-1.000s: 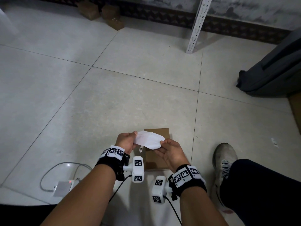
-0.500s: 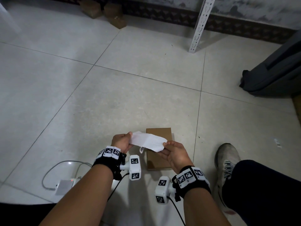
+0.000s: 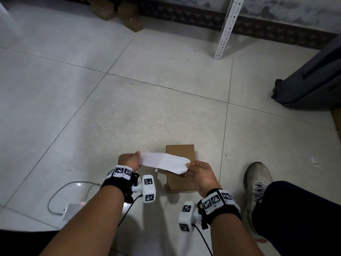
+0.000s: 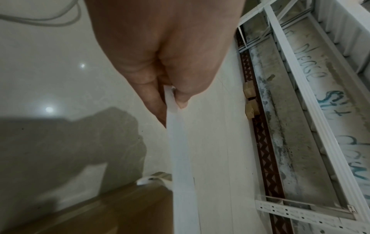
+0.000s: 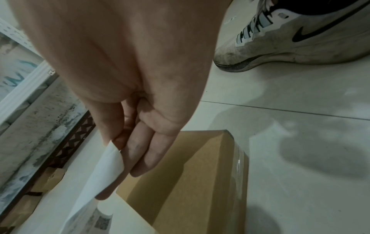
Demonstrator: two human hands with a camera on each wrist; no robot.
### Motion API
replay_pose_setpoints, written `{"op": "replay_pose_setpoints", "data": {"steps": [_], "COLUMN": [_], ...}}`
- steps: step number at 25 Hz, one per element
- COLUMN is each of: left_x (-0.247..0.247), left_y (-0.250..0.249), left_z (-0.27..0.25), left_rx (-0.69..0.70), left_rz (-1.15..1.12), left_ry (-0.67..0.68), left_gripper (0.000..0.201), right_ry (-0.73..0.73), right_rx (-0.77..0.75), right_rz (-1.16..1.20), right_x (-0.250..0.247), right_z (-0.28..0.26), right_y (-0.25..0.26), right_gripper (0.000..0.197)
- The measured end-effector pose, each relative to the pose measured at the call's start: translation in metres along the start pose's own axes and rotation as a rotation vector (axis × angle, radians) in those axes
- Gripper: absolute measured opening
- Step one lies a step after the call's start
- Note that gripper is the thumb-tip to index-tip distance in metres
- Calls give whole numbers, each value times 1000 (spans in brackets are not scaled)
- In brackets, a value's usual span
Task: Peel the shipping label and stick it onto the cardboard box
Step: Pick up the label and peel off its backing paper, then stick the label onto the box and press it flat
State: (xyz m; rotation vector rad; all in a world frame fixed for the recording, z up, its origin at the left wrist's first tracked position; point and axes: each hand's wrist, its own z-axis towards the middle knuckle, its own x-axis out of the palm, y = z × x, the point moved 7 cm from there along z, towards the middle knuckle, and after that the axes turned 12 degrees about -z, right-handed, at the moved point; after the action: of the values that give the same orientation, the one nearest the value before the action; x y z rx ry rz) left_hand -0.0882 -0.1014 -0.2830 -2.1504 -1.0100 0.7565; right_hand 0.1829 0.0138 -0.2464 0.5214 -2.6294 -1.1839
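Observation:
A white shipping label (image 3: 164,162) is stretched between my two hands, just above the floor. My left hand (image 3: 130,161) pinches its left end between thumb and fingers (image 4: 150,96), with the label (image 4: 180,158) running away from them. My right hand (image 3: 198,171) pinches the right end (image 5: 112,163); printed codes show on the label's lower face. A flat brown cardboard box (image 3: 181,182) lies on the tiles under the label's right part, also seen below my right hand (image 5: 190,182).
My shoe (image 3: 257,182) and dark trouser leg stand right of the box. A white power adapter with cable (image 3: 71,208) lies at the left. A white shelf post (image 3: 227,30), small brown boxes (image 3: 118,12) by the wall and a dark bag (image 3: 311,76) stand farther off.
My hands have drawn apart, the left moving leftward, and the label between them has gone from bunched to stretched out long. The box has not moved.

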Motion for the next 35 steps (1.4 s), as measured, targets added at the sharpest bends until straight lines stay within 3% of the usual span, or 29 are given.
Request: {"op": "replay_pose_setpoints", "data": {"steps": [5,7,9,10,11,12,14,17,18,20,23,27,30,35], "left_x": [-1,-3,-19,-31,-43,-51,-54,-44,-40,-42,-51,-29,-15,-5], "left_y": [2,-3,-6,-7,-8,-4,4,21,21,13,5,12,19,47], "left_z": [11,9,9,8,10,13,7,5,2,-1,1,-1,-3,9], "left_rx": [-9,-32,-104,-141,-63,-52,-153,-141,-124,3,220,298,318,37], "left_rz": [-54,-139,-286,-240,-25,-5,-392,-436,-400,-109,204,398,445,256], "left_ry": [-29,-35,-113,-152,-169,-131,-85,-52,-41,-63,-138,35,121,324], "left_gripper": [30,27,40,41,42,44,43,26,20,14,20,13,12,22], "right_ry": [-28,-34,-72,-93,-106,-105,-90,-54,-47,-28,9,47,61,129], "right_rx": [5,4,1,2,3,0,0,9,13,31,85,146,162,248], "right_rz": [38,88,156,192,218,230,244,240,233,230,231,181,165,60], "right_x": [-5,-9,-21,-29,-38,-46,-55,-50,-48,-43,-38,-31,-25,-17], "right_z": [1,2,3,4,5,4,3,-1,-2,-6,-9,-7,0,-2], "right_y": [3,4,5,5,5,5,8,11,10,8,4,0,4,15], "right_gripper": [3,10,14,13,13,14,17,18,17,13,7,1,20,40]}}
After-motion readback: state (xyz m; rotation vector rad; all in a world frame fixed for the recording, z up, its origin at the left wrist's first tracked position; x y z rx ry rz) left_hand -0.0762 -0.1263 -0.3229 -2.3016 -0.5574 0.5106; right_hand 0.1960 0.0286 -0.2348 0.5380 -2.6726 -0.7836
